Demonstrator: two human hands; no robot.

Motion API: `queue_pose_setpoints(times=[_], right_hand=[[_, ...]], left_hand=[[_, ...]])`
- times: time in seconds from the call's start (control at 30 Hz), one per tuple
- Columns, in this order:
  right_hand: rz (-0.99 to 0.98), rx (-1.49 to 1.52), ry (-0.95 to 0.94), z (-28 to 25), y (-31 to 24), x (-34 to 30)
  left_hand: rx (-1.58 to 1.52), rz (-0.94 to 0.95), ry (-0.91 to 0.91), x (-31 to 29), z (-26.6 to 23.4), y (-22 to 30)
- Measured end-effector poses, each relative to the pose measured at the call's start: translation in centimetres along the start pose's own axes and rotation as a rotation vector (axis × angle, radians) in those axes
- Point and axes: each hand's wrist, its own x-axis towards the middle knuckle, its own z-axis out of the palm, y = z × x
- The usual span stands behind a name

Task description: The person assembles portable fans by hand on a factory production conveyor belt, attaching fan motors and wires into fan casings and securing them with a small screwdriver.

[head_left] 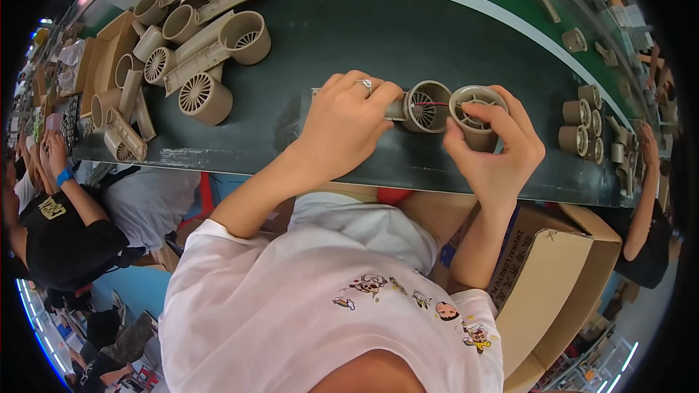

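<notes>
My left hand (346, 122) is closed around the handle of a beige hair-dryer-like plastic housing. The housing's round barrel (428, 106) points right of that hand, its opening facing up and showing a slatted grille inside. My right hand (502, 138) grips a short beige cylinder (475, 118) by its rim, with thumb and fingers at the spoked top. A thin red wire (432, 104) runs from inside the barrel toward the cylinder. The two parts sit close side by side over the dark work surface (349, 36). Most of the handle is hidden under my left hand.
Several beige housings (206, 98) with handles lie piled at the left, beside a cardboard box (115, 47). Several short cylinders (573, 112) stand at the right. A large open carton (546, 291) is below the bench edge. Other people work at the far left and right.
</notes>
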Motion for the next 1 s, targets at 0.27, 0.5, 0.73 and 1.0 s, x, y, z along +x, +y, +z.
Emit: queue_pose_setpoints(times=[0.27, 0.5, 0.73, 1.0], right_hand=[[0.003, -0.014, -0.125, 0.2, -1.2, 1.1], [0.054, -0.057, -0.324, -0.2, -1.8, 2.3], [0.222, 0.482, -0.613, -1.0, 0.5, 3.5], [0.102, 0.754, -0.453, 1.4, 2.6, 1.3]], left_hand=[[-0.022, -0.025, 0.038, -0.3, 1.5, 0.5], [-0.054, -0.019, 0.099, -0.1, 2.6, 0.6], [-0.168, -0.094, -0.037, 0.0, 1.8, 0.0], [-0.332, -0.113, -0.005, 0.1, 2.7, -0.4]])
